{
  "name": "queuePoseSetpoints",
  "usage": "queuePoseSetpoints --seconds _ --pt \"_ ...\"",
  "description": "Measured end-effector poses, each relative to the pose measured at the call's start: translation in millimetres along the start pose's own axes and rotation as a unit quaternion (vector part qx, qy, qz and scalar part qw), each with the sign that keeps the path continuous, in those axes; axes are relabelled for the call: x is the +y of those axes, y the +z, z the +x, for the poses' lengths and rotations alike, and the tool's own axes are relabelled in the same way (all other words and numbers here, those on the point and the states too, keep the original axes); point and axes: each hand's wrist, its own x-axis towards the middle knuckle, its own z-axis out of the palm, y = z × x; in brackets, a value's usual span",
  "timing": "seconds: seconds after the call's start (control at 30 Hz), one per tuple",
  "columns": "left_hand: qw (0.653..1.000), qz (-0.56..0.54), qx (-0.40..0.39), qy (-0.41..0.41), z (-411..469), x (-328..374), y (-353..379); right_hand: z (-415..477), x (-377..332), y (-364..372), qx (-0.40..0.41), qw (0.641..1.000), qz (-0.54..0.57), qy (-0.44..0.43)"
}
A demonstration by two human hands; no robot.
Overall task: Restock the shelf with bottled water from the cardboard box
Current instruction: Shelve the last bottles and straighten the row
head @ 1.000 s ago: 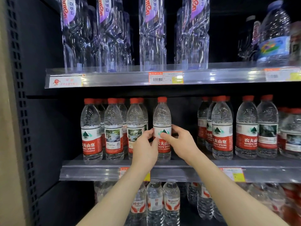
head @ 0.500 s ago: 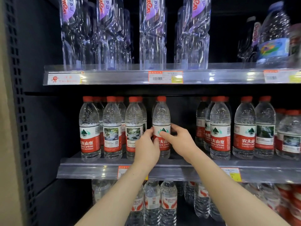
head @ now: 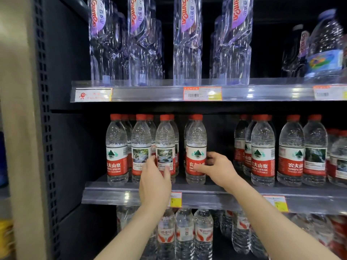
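Note:
On the middle shelf (head: 216, 198) stands a row of red-capped water bottles with red and white labels. My right hand (head: 217, 168) grips the lower label of the fourth bottle (head: 196, 139), which stands upright at the shelf front. My left hand (head: 155, 182) holds the bottom of the third bottle (head: 165, 139), the one with a landscape label, just to the left. The cardboard box is out of view.
A dark gap (head: 220, 139) separates the fourth bottle from the right group of bottles (head: 262, 143). Tall clear bottles (head: 187, 44) fill the upper shelf. More bottles (head: 185, 233) stand on the lower shelf. A black perforated side panel (head: 47, 128) bounds the left.
My left hand has left the fourth bottle and moved left onto the third one. My right hand stays on the fourth bottle. The camera has come closer to the shelf.

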Motion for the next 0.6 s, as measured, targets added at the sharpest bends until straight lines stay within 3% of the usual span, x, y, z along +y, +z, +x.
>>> queuePoseSetpoints --seconds 0.2,0.33,0.4,0.5,0.6 --pt "1.000 0.021 -0.020 0.009 5 -1 0 -12 -14 -2 0.011 0.999 -0.021 0.022" --pt "1.000 -0.001 -0.026 0.006 8 -8 1 -38 -33 13 0.219 0.973 -0.048 -0.060" --pt "0.999 -0.013 -0.030 0.010 10 -11 3 -49 -46 35 0.181 0.980 -0.020 -0.077" --pt "0.997 -0.028 -0.043 -0.066 12 -12 6 -60 -56 76 0.057 0.995 -0.043 -0.075" --pt "0.997 -0.029 -0.025 -0.065 11 -8 8 -58 -63 91 0.066 0.996 -0.014 -0.056"
